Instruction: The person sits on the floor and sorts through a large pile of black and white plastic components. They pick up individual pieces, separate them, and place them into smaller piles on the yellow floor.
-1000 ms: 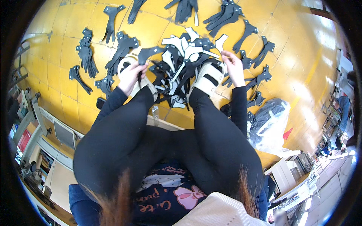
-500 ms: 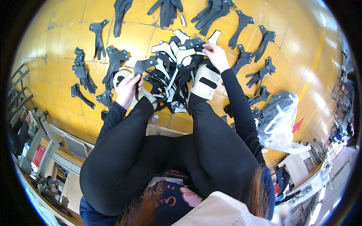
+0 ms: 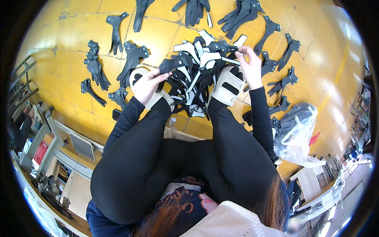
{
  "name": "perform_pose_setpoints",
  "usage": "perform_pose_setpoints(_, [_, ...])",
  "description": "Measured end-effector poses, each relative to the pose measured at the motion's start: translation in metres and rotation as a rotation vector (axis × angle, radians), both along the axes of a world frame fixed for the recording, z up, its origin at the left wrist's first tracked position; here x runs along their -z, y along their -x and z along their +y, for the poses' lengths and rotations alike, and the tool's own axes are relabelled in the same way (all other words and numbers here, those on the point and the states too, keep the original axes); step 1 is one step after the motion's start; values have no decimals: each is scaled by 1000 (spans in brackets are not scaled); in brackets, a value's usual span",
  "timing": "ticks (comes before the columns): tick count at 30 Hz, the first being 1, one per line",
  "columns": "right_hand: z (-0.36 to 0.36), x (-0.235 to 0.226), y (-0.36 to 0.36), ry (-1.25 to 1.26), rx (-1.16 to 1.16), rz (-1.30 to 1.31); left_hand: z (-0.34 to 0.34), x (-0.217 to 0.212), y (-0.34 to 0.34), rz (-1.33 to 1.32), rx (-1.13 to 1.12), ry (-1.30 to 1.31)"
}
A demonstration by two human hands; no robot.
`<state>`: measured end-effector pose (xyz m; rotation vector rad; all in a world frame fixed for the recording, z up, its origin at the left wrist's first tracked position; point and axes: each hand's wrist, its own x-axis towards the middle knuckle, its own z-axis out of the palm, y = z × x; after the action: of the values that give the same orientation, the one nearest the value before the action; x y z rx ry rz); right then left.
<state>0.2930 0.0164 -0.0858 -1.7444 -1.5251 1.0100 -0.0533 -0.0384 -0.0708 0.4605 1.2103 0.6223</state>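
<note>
1. Step in hand: judged from the view, the work was the handling of single pieces at a loose pile point(image 3: 193, 85) of dark, strap-like parts on the yellow floor point(image 3: 75, 33). One piece was in the grasp on the left, while the right side attended to another at the pile's far right edge.
2. Left hand point(image 3: 149, 83): thumb and fingers were closed in a narrow pinch on the broad part of a black forked piece point(image 3: 169, 65). The piece extended rightward from the fingertips, its fastener end over the pile's left side.
3. Right hand point(image 3: 251, 68): thumb and forefinger stood close together at the end of a dark strap point(image 3: 224, 48). Contact appeared likely; whether the strap was gripped could not be told. A white-faced piece point(image 3: 240, 40) lay just beyond the fingertips.
4. Next move: in this inspector's judgement, it called for a fine pinch on one layer only, since the overlapping parts could snag or drag neighbours.
5. Position: the pile lay between the hands and between two beige sandals point(image 3: 236, 81), with sorted-looking bundles point(image 3: 134, 56) set out around it.
</note>
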Motion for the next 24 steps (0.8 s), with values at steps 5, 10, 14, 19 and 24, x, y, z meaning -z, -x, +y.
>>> perform_pose_setpoints(5, [8, -73, -9, 7, -18, 64, 15, -9, 0, -59, -29, -108])
perform_pose_setpoints(10, [3, -95, 8, 372, -144, 501, 28, -17, -12, -136, 32, -99])
perform_pose_setpoints(14, [-8, -86, 34, 514, -216, 617, 30, -27, -24, -218, 124, -66])
perform_pose_setpoints(19, [-14, -73, 54, 594, -238, 697, 26, -29, -23, -260, 114, -32])
perform_pose_setpoints(24, [-19, -55, 69, 620, -181, 758, 27, -35, -26, -266, 90, 21])
